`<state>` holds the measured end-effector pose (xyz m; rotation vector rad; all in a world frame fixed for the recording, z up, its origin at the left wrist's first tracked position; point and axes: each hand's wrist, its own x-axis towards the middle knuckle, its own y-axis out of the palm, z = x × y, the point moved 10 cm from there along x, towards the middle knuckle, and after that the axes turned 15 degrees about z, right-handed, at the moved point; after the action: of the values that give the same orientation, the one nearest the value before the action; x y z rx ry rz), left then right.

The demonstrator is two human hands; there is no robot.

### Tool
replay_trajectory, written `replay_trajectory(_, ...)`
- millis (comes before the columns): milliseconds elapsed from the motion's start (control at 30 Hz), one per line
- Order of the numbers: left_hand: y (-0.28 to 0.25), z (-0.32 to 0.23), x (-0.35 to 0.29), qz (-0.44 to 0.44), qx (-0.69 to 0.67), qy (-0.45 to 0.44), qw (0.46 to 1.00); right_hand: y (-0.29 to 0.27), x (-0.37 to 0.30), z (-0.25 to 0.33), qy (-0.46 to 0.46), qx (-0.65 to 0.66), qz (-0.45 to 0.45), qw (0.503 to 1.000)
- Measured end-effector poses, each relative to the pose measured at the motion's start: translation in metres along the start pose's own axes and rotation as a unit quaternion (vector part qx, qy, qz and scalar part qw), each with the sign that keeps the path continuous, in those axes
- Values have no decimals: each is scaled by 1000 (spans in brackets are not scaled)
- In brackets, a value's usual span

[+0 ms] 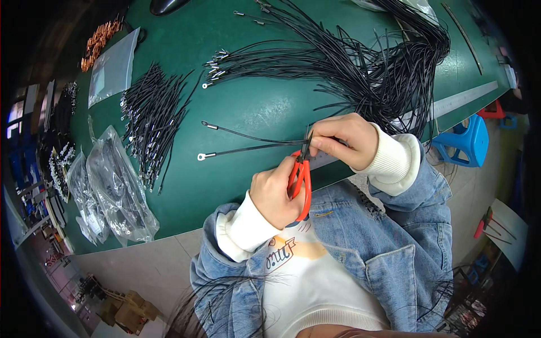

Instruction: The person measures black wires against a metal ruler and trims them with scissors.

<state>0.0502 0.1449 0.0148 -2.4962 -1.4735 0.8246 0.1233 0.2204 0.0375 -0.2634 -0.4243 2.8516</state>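
My left hand (pixel 276 194) is closed round the handles of red-handled scissors (pixel 306 188), whose dark blades point away from me across two thin black wires (pixel 253 148). My right hand (pixel 350 142) pinches these wires just right of the blades. The wires run left over the green table. One ends in a silver ring terminal (pixel 202 157), the other in a terminal with a dark sleeve (pixel 208 125). Whether the blades are cutting into the wires cannot be made out.
A large bundle of long black wires (pixel 389 73) fills the far right. Short terminated wires (pixel 155 121) lie piled at left, beside filled plastic bags (pixel 121 188) and copper-coloured parts (pixel 100 44). A steel ruler (pixel 465 99) crosses the table's right side; a blue stool (pixel 469 141) stands beyond the edge.
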Motion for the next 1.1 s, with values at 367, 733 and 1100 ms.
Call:
replay_trajectory(367,1,4,1,-3,-22,0,1000,-1,2,1,-4,6,2,1000)
replay_trajectory(733,-5,-4,-1,-32,6,20,999,2,2,-1,-9,-12,-8,1000)
replay_trajectory(1100,-2,-1,0,-30,-6,17,999,1,2,1,-8,-5,-12,1000)
